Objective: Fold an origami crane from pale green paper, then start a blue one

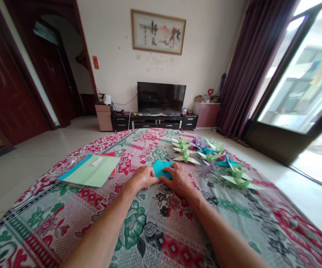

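Note:
A folded piece of blue origami paper (161, 167) lies on the patterned tablecloth (134, 223) between my two hands. My left hand (144, 177) closes on its left edge, thumb and fingers together at the near corner. Over its right side rests my right hand (178, 179), with fingers bent onto the paper and the thumb at the near edge. Both palms face down, and the hands partly cover the paper. To the right stand several folded paper cranes, among them a green crane (186, 157), a purple crane (210, 166) and a blue crane (228, 162).
A stack of coloured paper sheets (94, 175), pale green on top, lies at the left with a small white slip (96, 161) on it. Beyond the round table are a television (161, 97) on a low cabinet, a purple curtain (250, 67) and a glass door.

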The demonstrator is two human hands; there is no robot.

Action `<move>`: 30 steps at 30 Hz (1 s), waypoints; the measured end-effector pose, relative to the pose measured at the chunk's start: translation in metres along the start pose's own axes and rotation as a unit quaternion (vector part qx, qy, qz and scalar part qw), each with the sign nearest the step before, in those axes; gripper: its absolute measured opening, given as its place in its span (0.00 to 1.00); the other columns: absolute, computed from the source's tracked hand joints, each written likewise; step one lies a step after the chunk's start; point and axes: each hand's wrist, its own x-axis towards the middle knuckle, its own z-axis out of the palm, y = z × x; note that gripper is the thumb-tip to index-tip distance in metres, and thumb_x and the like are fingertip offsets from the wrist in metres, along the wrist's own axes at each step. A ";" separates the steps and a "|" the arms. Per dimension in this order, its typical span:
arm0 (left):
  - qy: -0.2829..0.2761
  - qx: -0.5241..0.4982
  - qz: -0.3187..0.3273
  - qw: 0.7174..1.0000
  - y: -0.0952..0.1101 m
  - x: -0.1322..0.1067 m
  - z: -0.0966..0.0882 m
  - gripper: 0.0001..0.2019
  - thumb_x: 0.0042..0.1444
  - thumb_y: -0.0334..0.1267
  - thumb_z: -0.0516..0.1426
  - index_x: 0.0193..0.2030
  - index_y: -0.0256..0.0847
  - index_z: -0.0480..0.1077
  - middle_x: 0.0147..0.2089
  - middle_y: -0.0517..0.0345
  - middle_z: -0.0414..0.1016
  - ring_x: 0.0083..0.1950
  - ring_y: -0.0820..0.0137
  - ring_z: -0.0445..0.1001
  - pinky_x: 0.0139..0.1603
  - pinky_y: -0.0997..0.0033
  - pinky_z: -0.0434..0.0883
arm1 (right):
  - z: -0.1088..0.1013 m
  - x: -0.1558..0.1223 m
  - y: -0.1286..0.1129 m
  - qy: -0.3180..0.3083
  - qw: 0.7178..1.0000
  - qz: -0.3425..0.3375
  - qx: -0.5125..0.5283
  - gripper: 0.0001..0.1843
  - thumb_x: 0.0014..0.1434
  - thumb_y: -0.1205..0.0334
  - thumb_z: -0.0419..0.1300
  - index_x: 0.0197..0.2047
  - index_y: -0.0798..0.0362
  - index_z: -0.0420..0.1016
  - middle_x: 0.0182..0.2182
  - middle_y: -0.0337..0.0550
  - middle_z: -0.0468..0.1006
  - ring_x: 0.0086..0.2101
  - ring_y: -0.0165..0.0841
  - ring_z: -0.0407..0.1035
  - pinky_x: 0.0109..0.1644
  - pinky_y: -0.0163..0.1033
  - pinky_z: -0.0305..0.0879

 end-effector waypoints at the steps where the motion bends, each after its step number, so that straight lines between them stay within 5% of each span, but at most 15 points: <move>1: -0.001 -0.001 0.000 1.000 0.000 0.000 0.000 0.11 0.45 0.45 0.56 0.28 0.40 0.71 0.10 0.66 0.63 0.17 0.75 0.67 0.20 0.80 0.60 | 0.000 0.000 0.002 -0.004 1.000 -0.001 -0.001 0.20 0.53 0.46 0.59 0.47 0.46 0.73 0.41 0.45 0.68 0.41 0.34 0.64 0.47 0.39 0.59; 13: -0.052 -0.045 -0.035 0.997 -0.008 0.007 0.002 0.13 0.43 0.41 0.58 0.36 0.39 0.72 0.12 0.66 0.63 0.16 0.75 0.65 0.19 0.80 0.59 | -0.012 -0.003 0.008 -0.048 0.999 0.014 0.001 0.18 0.59 0.55 0.54 0.52 0.43 0.69 0.45 0.44 0.68 0.44 0.35 0.63 0.49 0.40 0.56; 23: -0.049 -0.054 -0.023 0.997 -0.003 0.001 -0.003 0.12 0.43 0.40 0.58 0.36 0.39 0.72 0.12 0.66 0.63 0.16 0.75 0.65 0.19 0.80 0.59 | -0.009 -0.003 0.019 -0.011 0.999 0.005 0.045 0.17 0.57 0.60 0.56 0.50 0.53 0.68 0.41 0.46 0.70 0.41 0.33 0.65 0.46 0.38 0.59; 30: -0.055 -0.042 -0.032 0.997 0.000 -0.001 -0.005 0.12 0.42 0.39 0.57 0.36 0.40 0.71 0.12 0.66 0.63 0.17 0.74 0.66 0.19 0.79 0.59 | -0.015 -0.003 0.017 0.050 0.998 0.005 0.036 0.14 0.59 0.69 0.48 0.45 0.54 0.72 0.39 0.47 0.70 0.40 0.33 0.65 0.46 0.36 0.59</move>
